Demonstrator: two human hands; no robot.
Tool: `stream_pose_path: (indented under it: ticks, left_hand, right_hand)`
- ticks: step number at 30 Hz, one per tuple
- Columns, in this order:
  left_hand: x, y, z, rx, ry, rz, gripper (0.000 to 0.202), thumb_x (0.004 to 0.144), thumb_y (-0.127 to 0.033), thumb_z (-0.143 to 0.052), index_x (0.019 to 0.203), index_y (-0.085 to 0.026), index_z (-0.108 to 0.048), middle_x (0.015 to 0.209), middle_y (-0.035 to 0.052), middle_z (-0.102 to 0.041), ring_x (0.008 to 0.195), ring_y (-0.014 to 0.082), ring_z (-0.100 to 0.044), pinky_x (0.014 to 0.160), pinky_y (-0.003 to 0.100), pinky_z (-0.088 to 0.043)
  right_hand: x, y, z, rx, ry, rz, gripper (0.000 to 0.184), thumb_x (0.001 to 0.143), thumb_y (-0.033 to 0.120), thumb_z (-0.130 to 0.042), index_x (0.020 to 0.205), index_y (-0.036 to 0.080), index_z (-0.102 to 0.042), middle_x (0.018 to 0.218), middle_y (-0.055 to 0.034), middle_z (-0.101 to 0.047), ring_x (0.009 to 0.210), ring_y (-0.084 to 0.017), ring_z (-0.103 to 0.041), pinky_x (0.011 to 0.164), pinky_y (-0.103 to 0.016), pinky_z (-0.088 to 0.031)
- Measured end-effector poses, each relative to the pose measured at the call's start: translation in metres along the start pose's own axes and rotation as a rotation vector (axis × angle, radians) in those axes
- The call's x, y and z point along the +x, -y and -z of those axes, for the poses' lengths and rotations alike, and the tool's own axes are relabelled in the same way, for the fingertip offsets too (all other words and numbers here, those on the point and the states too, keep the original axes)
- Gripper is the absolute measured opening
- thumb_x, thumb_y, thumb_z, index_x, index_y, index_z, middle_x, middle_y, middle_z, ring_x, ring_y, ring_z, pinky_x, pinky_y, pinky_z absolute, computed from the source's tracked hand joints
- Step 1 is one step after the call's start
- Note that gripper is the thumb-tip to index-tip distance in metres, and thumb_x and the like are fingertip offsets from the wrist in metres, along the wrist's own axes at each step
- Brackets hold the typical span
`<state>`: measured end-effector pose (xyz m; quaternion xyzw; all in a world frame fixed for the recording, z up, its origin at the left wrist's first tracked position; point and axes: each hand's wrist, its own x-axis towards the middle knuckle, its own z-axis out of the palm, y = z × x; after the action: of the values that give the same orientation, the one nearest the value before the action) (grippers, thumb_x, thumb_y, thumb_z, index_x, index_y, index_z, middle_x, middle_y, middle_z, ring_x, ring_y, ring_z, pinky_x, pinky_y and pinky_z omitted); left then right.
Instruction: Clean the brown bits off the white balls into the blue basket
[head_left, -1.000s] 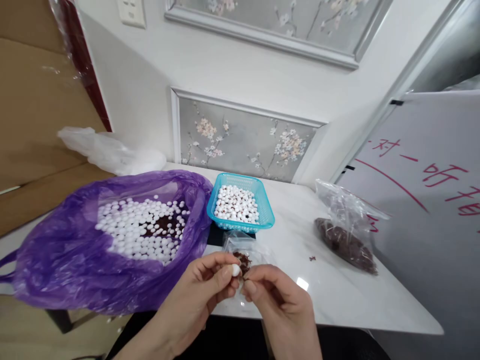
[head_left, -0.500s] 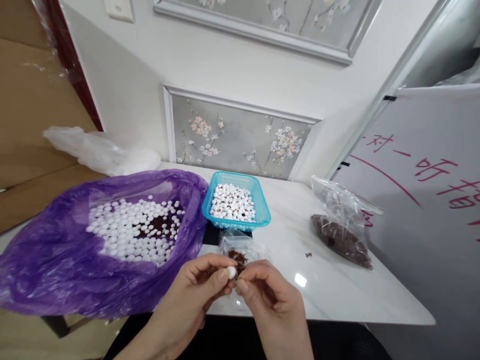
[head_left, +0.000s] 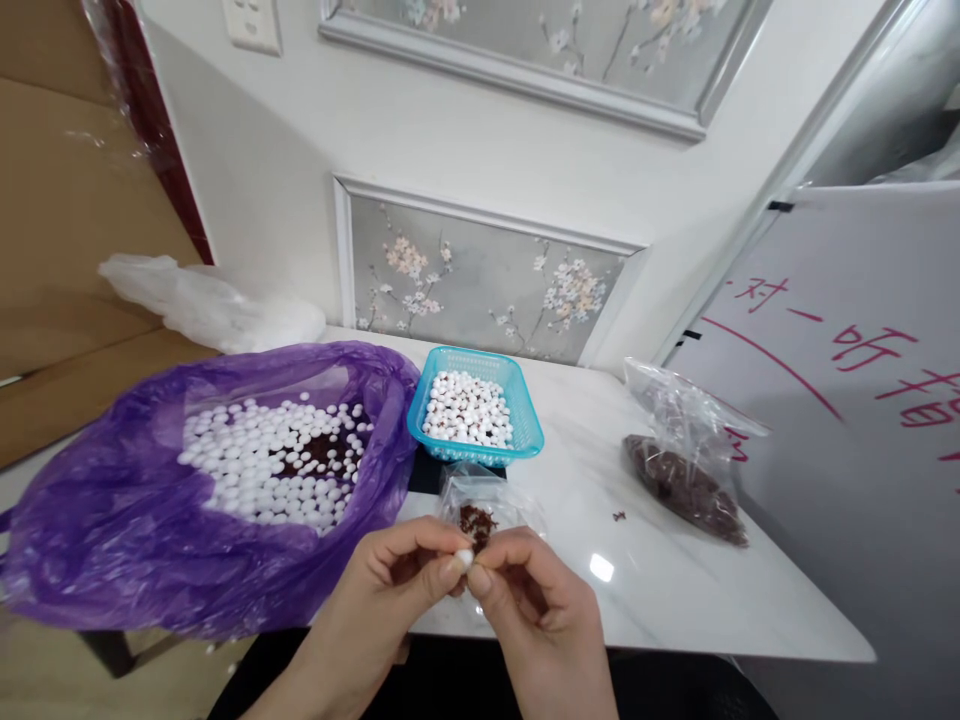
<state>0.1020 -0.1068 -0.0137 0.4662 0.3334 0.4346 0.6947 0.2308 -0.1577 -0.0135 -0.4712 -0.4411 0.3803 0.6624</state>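
Observation:
My left hand [head_left: 397, 590] pinches a small white bead [head_left: 465, 557] between thumb and forefinger, just above the table's near edge. My right hand [head_left: 532, 600] meets it fingertip to fingertip, fingers pinched against the bead; what it holds, if anything, is hidden. Right behind the fingers lies a small clear bag [head_left: 484, 505] with dark reddish-brown bits. A purple plastic bag [head_left: 112, 520] full of white beads spreads at the left. A blue mesh basket [head_left: 525, 425] holding white beads stands behind the clear bag.
A white marble table [head_left: 675, 590] carries everything. Another clear bag of brown material [head_left: 686, 485] lies at the right, with a loose brown crumb [head_left: 619, 516] near it. A whiteboard with red writing [head_left: 847, 380] leans at the right. A crumpled white bag [head_left: 210, 305] lies at the back left.
The fingertips of both hands have closed together around the bead, so less of it shows. The view has shifted slightly.

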Motion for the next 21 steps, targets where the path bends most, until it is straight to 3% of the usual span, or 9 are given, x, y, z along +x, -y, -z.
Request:
stream_pose_path:
  ticks: [8, 14, 16, 21]
  left_hand:
    - [0.001, -0.002, -0.003, -0.034, 0.024, -0.023, 0.008, 0.071, -0.026, -0.080, 0.074, -0.019, -0.077, 0.074, 0.0004, -0.069, 0.072, 0.0128, -0.061, 0.069, 0.020, -0.049]
    - [-0.002, -0.002, -0.011, -0.401, 0.020, 0.216, 0.014, 0.069, -0.024, -0.083, 0.081, -0.020, -0.077, 0.072, 0.0005, -0.071, 0.064, 0.0073, -0.062, 0.068, 0.016, -0.053]
    - [-0.003, -0.003, -0.013, -0.455, -0.008, 0.254, 0.017, 0.068, -0.021, -0.084, 0.083, -0.020, -0.077, 0.074, 0.0004, -0.071, 0.064, 0.0062, -0.063, 0.068, 0.015, -0.053]
    - [-0.003, -0.005, -0.008, -0.415, -0.015, 0.206, 0.021, 0.066, -0.024, -0.085, 0.083, -0.015, -0.078, 0.079, 0.0031, -0.072, 0.070, 0.0086, -0.066, 0.072, 0.014, -0.054]
  right_hand:
    - [0.003, -0.004, -0.003, 0.106, 0.010, -0.107, 0.023, 0.079, 0.032, -0.074, 0.078, 0.022, -0.053, 0.069, 0.0062, -0.053, 0.063, -0.010, -0.050, 0.060, -0.019, -0.043]
    - [0.004, 0.001, 0.000, 0.272, -0.009, -0.116, 0.028, 0.077, 0.032, -0.075, 0.098, 0.025, -0.058, 0.075, 0.0052, -0.057, 0.061, -0.010, -0.056, 0.059, -0.022, -0.048]
    - [0.003, 0.003, 0.008, 0.204, -0.050, -0.091, 0.024, 0.081, 0.035, -0.071, 0.099, 0.025, -0.060, 0.075, 0.0042, -0.059, 0.060, -0.010, -0.056, 0.059, -0.022, -0.049]
    - [0.002, -0.006, 0.026, -0.298, -0.094, 0.015, 0.014, 0.091, 0.035, -0.057, 0.094, 0.024, -0.064, 0.069, 0.0019, -0.062, 0.063, -0.014, -0.058, 0.063, -0.022, -0.049]
